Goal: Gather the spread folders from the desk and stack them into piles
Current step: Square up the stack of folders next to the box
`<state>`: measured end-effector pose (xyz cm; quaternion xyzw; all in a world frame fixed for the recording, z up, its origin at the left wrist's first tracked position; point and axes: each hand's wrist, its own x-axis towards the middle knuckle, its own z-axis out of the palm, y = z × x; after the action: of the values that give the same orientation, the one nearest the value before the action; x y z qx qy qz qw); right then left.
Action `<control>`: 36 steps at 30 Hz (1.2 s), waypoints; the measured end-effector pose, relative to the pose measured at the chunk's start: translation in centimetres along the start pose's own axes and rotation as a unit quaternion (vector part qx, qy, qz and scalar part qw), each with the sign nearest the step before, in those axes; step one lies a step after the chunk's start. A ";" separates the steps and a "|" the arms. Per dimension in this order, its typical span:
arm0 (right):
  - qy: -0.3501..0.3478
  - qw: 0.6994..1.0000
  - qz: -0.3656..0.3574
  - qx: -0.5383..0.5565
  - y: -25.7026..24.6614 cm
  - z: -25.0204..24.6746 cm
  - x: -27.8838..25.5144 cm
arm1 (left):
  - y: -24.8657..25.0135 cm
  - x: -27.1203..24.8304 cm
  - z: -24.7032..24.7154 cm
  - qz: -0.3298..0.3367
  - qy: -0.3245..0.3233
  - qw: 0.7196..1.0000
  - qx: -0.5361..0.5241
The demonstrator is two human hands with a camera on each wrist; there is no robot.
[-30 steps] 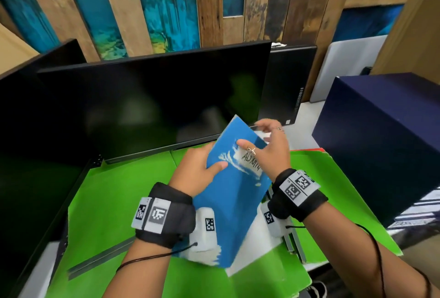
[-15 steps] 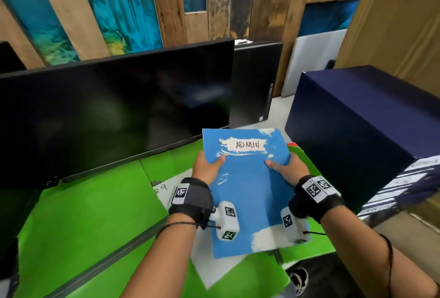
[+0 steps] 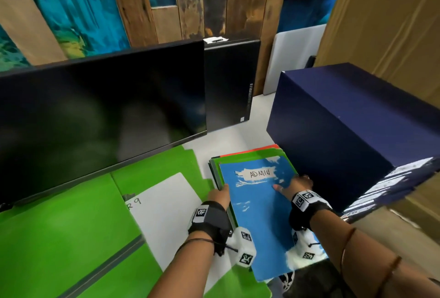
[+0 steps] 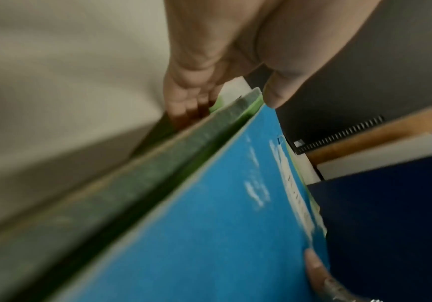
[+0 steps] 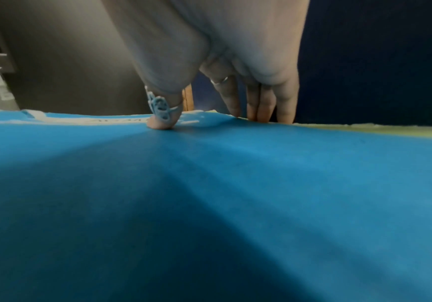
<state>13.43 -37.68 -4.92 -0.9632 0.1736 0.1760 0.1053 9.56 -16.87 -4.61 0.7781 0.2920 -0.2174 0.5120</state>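
Observation:
A blue folder (image 3: 257, 204) labelled ADMIN lies on top of a pile of green folders (image 3: 238, 158), with an orange folder (image 3: 264, 148) at the bottom, right beside the navy box. My left hand (image 3: 220, 194) is at the pile's left edge. In the left wrist view its fingers (image 4: 183, 106) run straight down the pile's side and the thumb touches the blue folder (image 4: 196, 235). My right hand (image 3: 291, 182) is at the right edge. The thumb (image 5: 161, 122) presses on the blue folder (image 5: 209, 183) and straight fingers (image 5: 261, 108) touch its far edge.
A large dark monitor (image 3: 102, 116) stands at the back left, a black computer case (image 3: 228, 83) behind it. A navy box (image 3: 345, 131) blocks the right. An open green folder (image 3: 59, 226) with a white sheet (image 3: 166, 212) lies to the left.
Both hands carried the blue folder, held up and tilted, to the right and laid it flat on the pile by the navy box. The view swung right.

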 end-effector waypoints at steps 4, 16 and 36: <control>-0.017 0.999 0.010 0.032 0.4 1.1 1.7 | 0.1 1.0 -0.1 -0.036 -0.013 0.994 -0.104; -0.018 0.999 0.007 0.045 1.6 2.4 3.2 | 1.3 0.2 2.1 0.025 0.009 0.973 -0.228; -0.006 0.722 -0.205 0.660 -4.2 -4.4 -2.0 | 3.3 -8.1 -10.7 0.405 0.054 0.878 -0.248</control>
<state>14.54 -34.40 0.47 -0.6608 0.0434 -0.0035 0.7493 6.25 -9.86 6.83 0.6865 0.0226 0.1309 0.7149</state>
